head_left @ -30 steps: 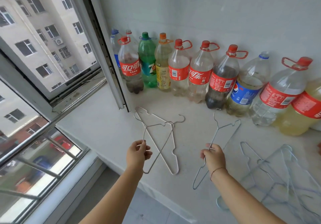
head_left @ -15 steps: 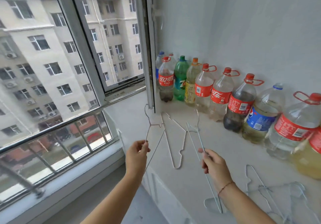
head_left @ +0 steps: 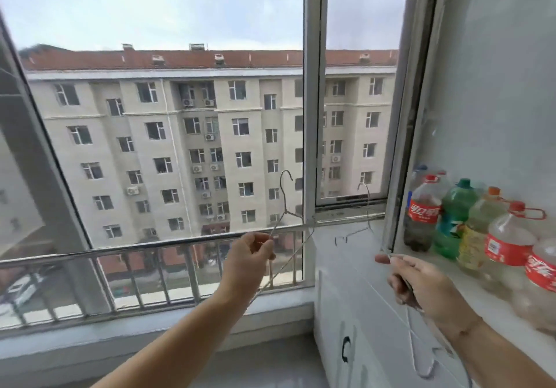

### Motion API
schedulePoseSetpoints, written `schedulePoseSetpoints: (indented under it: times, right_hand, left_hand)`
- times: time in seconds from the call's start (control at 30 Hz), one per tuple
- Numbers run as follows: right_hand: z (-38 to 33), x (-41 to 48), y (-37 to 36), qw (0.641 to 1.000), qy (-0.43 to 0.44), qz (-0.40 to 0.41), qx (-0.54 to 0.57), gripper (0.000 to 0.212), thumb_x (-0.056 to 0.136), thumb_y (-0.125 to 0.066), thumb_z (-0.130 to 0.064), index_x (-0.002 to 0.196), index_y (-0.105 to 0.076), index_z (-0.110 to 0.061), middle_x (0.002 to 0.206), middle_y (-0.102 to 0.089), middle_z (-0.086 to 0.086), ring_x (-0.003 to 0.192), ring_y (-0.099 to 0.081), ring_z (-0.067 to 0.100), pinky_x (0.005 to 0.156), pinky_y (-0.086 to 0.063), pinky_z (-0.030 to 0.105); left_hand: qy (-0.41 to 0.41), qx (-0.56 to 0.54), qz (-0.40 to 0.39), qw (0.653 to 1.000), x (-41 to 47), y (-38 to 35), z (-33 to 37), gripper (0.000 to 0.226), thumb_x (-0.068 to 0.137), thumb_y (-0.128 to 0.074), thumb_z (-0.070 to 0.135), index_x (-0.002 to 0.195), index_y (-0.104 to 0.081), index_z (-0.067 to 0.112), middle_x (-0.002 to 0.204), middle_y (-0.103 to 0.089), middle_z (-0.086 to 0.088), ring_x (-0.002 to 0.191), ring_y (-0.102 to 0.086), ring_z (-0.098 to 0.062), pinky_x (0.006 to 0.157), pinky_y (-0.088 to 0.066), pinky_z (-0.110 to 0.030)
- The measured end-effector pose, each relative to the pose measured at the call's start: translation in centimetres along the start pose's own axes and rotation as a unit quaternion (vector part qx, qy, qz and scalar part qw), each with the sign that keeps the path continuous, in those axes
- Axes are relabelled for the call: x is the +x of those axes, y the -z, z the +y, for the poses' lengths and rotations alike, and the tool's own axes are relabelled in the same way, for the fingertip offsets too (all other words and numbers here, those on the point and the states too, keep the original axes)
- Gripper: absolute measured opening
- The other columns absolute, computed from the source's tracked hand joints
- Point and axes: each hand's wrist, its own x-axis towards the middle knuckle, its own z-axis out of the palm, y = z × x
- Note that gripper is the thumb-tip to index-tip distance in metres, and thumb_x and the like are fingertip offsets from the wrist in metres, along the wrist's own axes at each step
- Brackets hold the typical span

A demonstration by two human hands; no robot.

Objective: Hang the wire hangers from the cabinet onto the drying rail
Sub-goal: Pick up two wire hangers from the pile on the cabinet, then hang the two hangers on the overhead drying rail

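Observation:
My left hand pinches a thin wire hanger by its shoulder, hook up, in front of the window. My right hand grips a second wire hanger, whose hook stands up near the window frame and whose lower loop hangs below my wrist over the white cabinet. Both hangers are lifted off the cabinet top. No drying rail shows in this view.
A row of large plastic drink bottles lines the cabinet top against the right wall. A big window with a metal guard railing fills the left and centre. The tiled floor lies below.
Both hands lifted their hangers off the cabinet top and raised them. My view swung up and left from the cabinet to the window. The pile of other hangers has left the frame.

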Motion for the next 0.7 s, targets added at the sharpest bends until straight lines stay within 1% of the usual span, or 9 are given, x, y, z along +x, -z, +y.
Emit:
schedulePoseSetpoints:
  times: [0.1, 0.2, 0.27, 0.33, 0.4, 0.57, 0.63, 0.7]
  right_hand:
    - [-3.6, 1.4, -4.1, 0.998, 0.016, -0.061, 0.025, 0.028, 0.098, -0.036, -0.009, 0.110, -0.054, 0.009, 0.045, -0.045, 0.003, 0.033, -0.034, 0.007, 0.033, -0.030, 0.017]
    - [-7.5, 2.1, -8.4, 0.992, 0.054, -0.111, 0.034, 0.029, 0.097, -0.038, -0.006, 0.109, -0.052, 0.016, 0.044, -0.046, 0.003, 0.032, -0.035, 0.007, 0.032, -0.031, 0.016]
    - [-10.0, 2.1, -11.3, 0.987, 0.083, -0.138, 0.025, 0.028, 0.097, -0.037, -0.005, 0.106, -0.054, 0.015, 0.043, -0.046, 0.002, 0.031, -0.036, 0.007, 0.031, -0.031, 0.015]
    - [-12.4, 1.9, -14.1, 0.983, 0.110, -0.149, 0.014, 0.024, 0.097, -0.037, -0.005, 0.102, -0.059, 0.004, 0.042, -0.048, -0.001, 0.032, -0.036, 0.006, 0.031, -0.029, 0.014]
    - [-14.6, 1.8, -16.7, 0.977, 0.142, -0.158, 0.006, 0.025, 0.097, -0.038, -0.006, 0.099, -0.062, -0.002, 0.043, -0.048, -0.003, 0.032, -0.037, 0.006, 0.031, -0.027, 0.013]
    - [-19.8, 1.9, -22.7, 0.958, 0.214, -0.185, -0.035, 0.025, 0.097, -0.039, -0.008, 0.101, -0.062, -0.001, 0.050, -0.049, 0.002, 0.033, -0.038, 0.004, 0.034, -0.030, 0.015]
    - [-21.7, 2.2, -25.0, 0.951, 0.242, -0.188, -0.043, 0.026, 0.097, -0.038, -0.008, 0.102, -0.062, 0.001, 0.051, -0.048, 0.002, 0.034, -0.038, 0.005, 0.036, -0.029, 0.016]
    - [-23.6, 2.6, -27.2, 0.945, 0.262, -0.192, -0.046, 0.027, 0.097, -0.038, -0.007, 0.104, -0.061, 0.004, 0.050, -0.047, 0.002, 0.033, -0.037, 0.004, 0.035, -0.029, 0.016]
  left_hand:
    - [0.003, 0.012, 0.015, 1.000, 0.1, 5.3, 2.9, 0.011, 0.093, -0.053, 0.009, 0.094, -0.064, 0.012, 0.069, -0.063, -0.003, 0.040, -0.043, -0.001, 0.044, -0.034, -0.016]
    - [-0.001, 0.026, 0.029, 0.999, 0.4, 9.9, 5.8, 0.015, 0.093, -0.052, 0.007, 0.102, -0.063, 0.011, 0.075, -0.065, -0.006, 0.044, -0.043, -0.004, 0.043, -0.038, -0.016]
    - [-0.021, 0.036, 0.048, 0.998, 0.7, 12.6, 7.9, 0.016, 0.093, -0.052, 0.005, 0.102, -0.063, 0.011, 0.077, -0.065, -0.007, 0.047, -0.045, -0.005, 0.044, -0.039, -0.016]
    - [-0.048, 0.046, 0.065, 0.996, 1.1, 15.1, 10.2, 0.016, 0.092, -0.052, 0.003, 0.096, -0.064, 0.012, 0.074, -0.064, -0.007, 0.044, -0.045, -0.005, 0.041, -0.039, -0.016]
    - [-0.068, 0.056, 0.081, 0.993, 1.6, 17.5, 12.5, 0.016, 0.092, -0.052, 0.002, 0.098, -0.064, 0.010, 0.074, -0.064, -0.007, 0.042, -0.047, -0.004, 0.039, -0.039, -0.015]
    - [-0.109, 0.104, 0.144, 0.978, 3.5, 23.4, 17.6, 0.020, 0.093, -0.047, -0.001, 0.108, -0.061, 0.000, 0.080, -0.064, -0.009, 0.053, -0.049, -0.011, 0.041, -0.043, -0.013]
    - [-0.122, 0.107, 0.172, 0.972, 4.4, 25.4, 19.4, 0.022, 0.093, -0.046, -0.001, 0.110, -0.060, -0.002, 0.079, -0.063, -0.009, 0.054, -0.048, -0.011, 0.039, -0.041, -0.012]
    - [-0.136, 0.112, 0.199, 0.964, 5.5, 27.0, 21.3, 0.022, 0.093, -0.046, -0.001, 0.110, -0.060, -0.003, 0.078, -0.062, -0.008, 0.054, -0.048, -0.011, 0.042, -0.042, -0.013]
